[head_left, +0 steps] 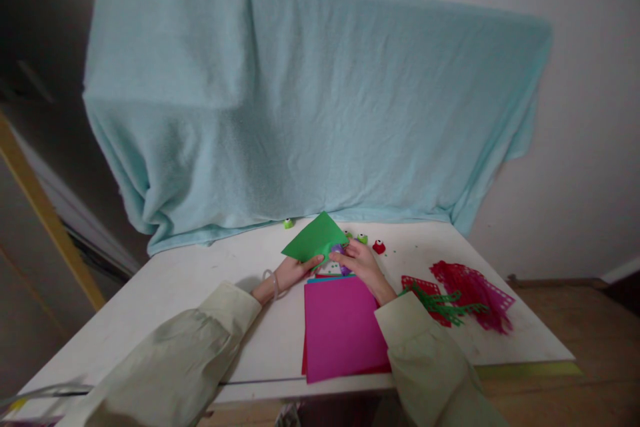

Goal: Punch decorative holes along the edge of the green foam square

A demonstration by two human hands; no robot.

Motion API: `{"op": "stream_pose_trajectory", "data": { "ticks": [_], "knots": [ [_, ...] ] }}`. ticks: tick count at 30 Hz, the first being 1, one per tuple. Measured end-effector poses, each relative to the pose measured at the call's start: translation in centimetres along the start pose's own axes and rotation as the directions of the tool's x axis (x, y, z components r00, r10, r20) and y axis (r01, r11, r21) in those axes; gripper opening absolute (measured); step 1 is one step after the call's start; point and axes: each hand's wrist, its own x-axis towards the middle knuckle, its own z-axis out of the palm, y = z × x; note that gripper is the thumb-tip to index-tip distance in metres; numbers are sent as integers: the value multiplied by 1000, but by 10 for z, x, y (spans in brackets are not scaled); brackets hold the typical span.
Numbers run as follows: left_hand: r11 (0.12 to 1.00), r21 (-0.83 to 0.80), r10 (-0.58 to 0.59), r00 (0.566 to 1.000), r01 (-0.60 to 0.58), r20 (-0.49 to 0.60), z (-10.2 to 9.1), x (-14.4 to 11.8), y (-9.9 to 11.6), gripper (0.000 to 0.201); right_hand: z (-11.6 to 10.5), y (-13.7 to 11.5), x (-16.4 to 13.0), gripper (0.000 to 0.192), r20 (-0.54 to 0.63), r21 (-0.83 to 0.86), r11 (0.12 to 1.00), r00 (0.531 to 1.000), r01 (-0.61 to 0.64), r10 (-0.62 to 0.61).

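A sheet of green paper [315, 238] is raised above the table, its near edge pinched by my left hand [295, 271]. My right hand [363, 263] closes around a small purple craft punch [340, 255] at the sheet's right side. How far the paper sits inside the punch is hidden by my fingers. Small green dots of paper lie just beneath. Close by on the table is a stack of coloured sheets with a magenta sheet [345, 327] on top; red and blue edges show under it.
Beyond my right hand stand a green punch [362, 238] and a red punch [379, 247]; another green punch [288, 223] is at the back left. Hole-filled red scraps [463, 283] and green scraps [443, 303] lie at right. A light blue cloth [320, 100] hangs behind the white table [190, 280].
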Motion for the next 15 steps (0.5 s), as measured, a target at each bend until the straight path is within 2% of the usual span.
{"op": "stream_pose_trajectory", "data": {
  "ticks": [8, 15],
  "knots": [
    [1000, 14, -4, 1000, 4, -31, 0, 0, -2, 36, -1, 4, 1, 42, 46, 23, 1000, 999, -13, 12],
    [997, 79, 9, 999, -6, -41, -1, 0, -1, 39, -1, 2, 1, 40, 28, 20, 1000, 1000, 4, -4]
  ]
}}
